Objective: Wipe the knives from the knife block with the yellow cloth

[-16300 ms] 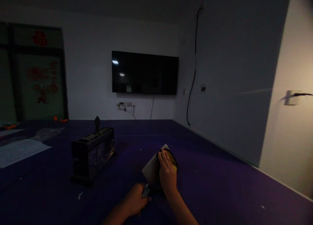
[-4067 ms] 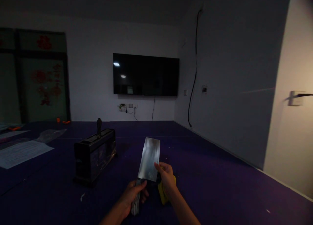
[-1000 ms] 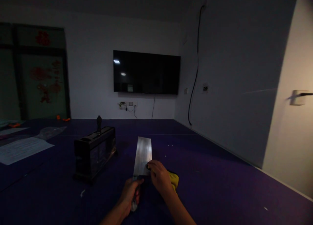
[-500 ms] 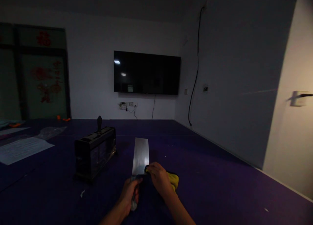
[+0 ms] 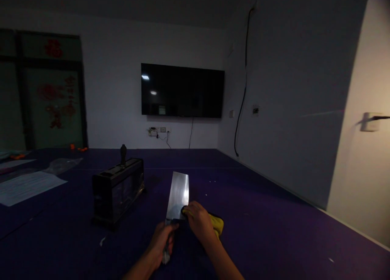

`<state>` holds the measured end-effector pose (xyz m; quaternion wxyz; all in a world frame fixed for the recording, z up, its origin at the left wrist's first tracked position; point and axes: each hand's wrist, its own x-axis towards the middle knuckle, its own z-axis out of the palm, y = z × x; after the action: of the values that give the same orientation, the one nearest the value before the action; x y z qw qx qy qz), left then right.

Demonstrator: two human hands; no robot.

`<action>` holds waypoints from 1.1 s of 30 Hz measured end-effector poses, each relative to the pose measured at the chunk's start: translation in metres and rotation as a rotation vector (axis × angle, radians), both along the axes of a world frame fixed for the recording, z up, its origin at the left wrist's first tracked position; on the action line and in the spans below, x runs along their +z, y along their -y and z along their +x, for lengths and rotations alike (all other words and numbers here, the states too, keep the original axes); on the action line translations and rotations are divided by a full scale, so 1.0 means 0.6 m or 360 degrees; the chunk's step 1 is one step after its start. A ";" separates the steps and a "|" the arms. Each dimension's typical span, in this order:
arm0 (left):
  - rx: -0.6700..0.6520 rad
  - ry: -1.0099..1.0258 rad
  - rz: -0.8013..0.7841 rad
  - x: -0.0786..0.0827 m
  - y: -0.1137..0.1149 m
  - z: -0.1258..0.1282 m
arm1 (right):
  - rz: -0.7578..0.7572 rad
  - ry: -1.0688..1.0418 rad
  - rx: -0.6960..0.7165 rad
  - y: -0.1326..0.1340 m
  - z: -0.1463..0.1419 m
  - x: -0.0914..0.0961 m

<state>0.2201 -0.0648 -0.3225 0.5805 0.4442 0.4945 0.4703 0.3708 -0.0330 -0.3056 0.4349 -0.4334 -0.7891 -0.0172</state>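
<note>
A cleaver (image 5: 178,194) with a broad, shiny rectangular blade points away from me over the purple tabletop. My left hand (image 5: 161,241) is wrapped round its handle, with the thumb lying near the base of the blade. In my right hand (image 5: 198,220) is a yellow cloth (image 5: 217,223) with a dark edge; the fingers press a fold of it against the blade's lower right part. Most of the cloth hangs out behind that hand, partly hidden by it.
Left of the cleaver stands a black knife block (image 5: 117,190) with clear sides and one dark handle sticking up. Farther left lie a printed sheet (image 5: 30,186) and a clear plastic bag (image 5: 65,164). White scraps (image 5: 102,241) dot the purple table (image 5: 258,231).
The cleaver's blade has tilted slightly to the right at its far end. My right hand stays at the blade's lower right with the cloth, almost unmoved.
</note>
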 end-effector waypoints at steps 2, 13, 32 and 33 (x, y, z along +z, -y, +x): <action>-0.0038 -0.0018 -0.0009 0.000 0.001 0.000 | 0.0020 -0.0032 -0.0052 -0.002 0.005 0.003; -0.0235 -0.0100 -0.0116 -0.001 -0.002 -0.006 | 0.0256 -0.0268 -0.0265 -0.008 0.029 0.011; -0.0458 -0.0403 0.0090 0.003 0.009 -0.001 | 0.0676 -0.0458 -0.0737 -0.021 0.107 0.016; -0.0466 -0.0409 0.0087 0.004 0.010 -0.001 | 0.0682 -0.0465 -0.0746 -0.021 0.108 0.017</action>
<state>0.2194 -0.0707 -0.3204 0.5624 0.5835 0.4817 0.3335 0.4356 -0.0204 -0.2956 0.6085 -0.4997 -0.5760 -0.2197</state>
